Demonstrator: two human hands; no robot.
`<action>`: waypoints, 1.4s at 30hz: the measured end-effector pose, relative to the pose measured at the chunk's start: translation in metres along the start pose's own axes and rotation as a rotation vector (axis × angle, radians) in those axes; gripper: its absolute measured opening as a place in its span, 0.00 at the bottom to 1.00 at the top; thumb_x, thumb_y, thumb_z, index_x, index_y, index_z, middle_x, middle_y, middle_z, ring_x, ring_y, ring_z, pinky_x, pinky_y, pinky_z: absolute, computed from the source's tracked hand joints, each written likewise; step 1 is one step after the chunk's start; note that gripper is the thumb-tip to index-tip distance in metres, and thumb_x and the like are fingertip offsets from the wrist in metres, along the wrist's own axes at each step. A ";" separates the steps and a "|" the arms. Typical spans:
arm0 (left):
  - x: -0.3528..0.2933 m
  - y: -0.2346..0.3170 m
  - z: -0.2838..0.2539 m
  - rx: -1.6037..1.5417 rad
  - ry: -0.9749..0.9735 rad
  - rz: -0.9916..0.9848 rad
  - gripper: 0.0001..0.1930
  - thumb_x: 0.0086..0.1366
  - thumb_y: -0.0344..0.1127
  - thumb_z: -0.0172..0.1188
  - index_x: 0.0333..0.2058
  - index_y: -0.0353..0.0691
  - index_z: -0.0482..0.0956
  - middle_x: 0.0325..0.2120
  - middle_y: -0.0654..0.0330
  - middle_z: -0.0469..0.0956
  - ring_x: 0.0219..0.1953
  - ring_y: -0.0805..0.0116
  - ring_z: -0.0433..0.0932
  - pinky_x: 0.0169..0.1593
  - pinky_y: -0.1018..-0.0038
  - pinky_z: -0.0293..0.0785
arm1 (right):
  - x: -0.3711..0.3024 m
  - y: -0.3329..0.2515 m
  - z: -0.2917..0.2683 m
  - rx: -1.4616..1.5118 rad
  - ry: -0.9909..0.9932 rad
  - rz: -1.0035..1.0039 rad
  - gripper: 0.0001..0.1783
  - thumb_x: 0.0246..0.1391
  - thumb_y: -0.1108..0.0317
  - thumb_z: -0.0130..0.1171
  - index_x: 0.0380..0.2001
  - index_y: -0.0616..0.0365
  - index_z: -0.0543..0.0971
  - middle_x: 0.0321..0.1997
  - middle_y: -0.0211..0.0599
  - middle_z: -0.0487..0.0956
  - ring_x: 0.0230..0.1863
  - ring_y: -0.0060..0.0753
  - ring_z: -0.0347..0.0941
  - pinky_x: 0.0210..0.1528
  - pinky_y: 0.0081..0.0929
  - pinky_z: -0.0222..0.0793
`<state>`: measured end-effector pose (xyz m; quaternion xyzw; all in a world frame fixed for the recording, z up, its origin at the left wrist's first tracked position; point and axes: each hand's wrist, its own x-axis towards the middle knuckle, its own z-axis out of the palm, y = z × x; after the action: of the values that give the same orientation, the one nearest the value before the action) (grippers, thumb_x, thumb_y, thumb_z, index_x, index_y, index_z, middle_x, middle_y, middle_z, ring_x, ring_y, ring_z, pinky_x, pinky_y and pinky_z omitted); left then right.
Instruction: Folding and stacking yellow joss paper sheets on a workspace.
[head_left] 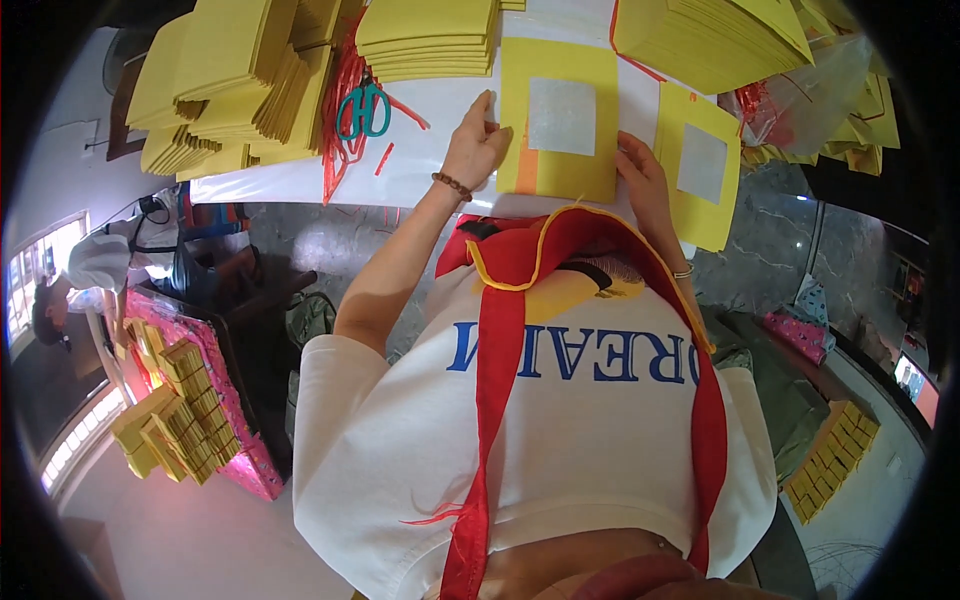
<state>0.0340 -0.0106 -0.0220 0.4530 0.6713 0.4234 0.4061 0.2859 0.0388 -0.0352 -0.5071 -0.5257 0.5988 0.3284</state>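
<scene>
A yellow sheet of paper [560, 175] with a silver-grey rectangle [561, 115] and an orange strip [526, 172] lies on the table in front of me, perhaps on top of others; its thickness is hard to tell. My left hand [478, 145] is at its left edge, thumb reaching to the paper and index finger stretched away from me. At the right edge is my right hand [648, 190], fingers loosely bent with the tips against the paper. Neither hand is closed around anything. To the right lies another yellow sheet with a silver-grey rectangle [703, 163], slightly turned.
Teal-handled scissors [363, 110] rest on red plastic strips [345, 150] to the left. Stacks of folded yellow paper [230, 70] fill the far left, with another stack [428, 40] and a large bundle [710, 40] behind. A clear plastic bag [800, 85] stands far right.
</scene>
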 end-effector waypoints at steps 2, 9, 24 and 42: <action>0.001 0.007 0.003 0.016 0.003 -0.003 0.31 0.55 0.31 0.54 0.56 0.29 0.55 0.34 0.49 0.73 0.33 0.66 0.73 0.36 0.75 0.70 | 0.001 -0.003 0.001 -0.012 0.003 -0.006 0.21 0.54 0.68 0.49 0.51 0.62 0.67 0.42 0.36 0.73 0.43 0.23 0.67 0.47 0.19 0.62; 0.016 0.001 -0.003 -0.426 -0.098 -0.167 0.26 0.55 0.27 0.55 0.53 0.32 0.62 0.35 0.61 0.68 0.29 0.76 0.69 0.32 0.81 0.68 | -0.001 -0.005 0.000 0.005 0.003 0.000 0.21 0.53 0.68 0.50 0.50 0.63 0.68 0.42 0.36 0.74 0.42 0.23 0.67 0.47 0.19 0.62; 0.026 0.019 0.000 -0.989 -0.174 -0.386 0.23 0.53 0.16 0.50 0.50 0.23 0.62 0.34 0.56 0.70 0.30 0.73 0.75 0.35 0.83 0.75 | -0.015 -0.020 -0.009 -0.088 -0.025 -0.266 0.28 0.44 0.80 0.54 0.53 0.53 0.67 0.54 0.40 0.66 0.55 0.31 0.62 0.54 0.25 0.60; 0.015 0.004 -0.015 0.184 -0.255 0.005 0.15 0.59 0.30 0.52 0.46 0.36 0.72 0.30 0.59 0.73 0.31 0.71 0.75 0.35 0.76 0.71 | -0.005 -0.029 0.004 -0.026 -0.062 -0.274 0.18 0.51 0.70 0.54 0.47 0.58 0.69 0.47 0.33 0.71 0.43 0.23 0.68 0.45 0.21 0.64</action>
<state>0.0174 0.0012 -0.0156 0.5401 0.6490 0.3004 0.4437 0.2796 0.0401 -0.0061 -0.4159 -0.6076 0.5570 0.3843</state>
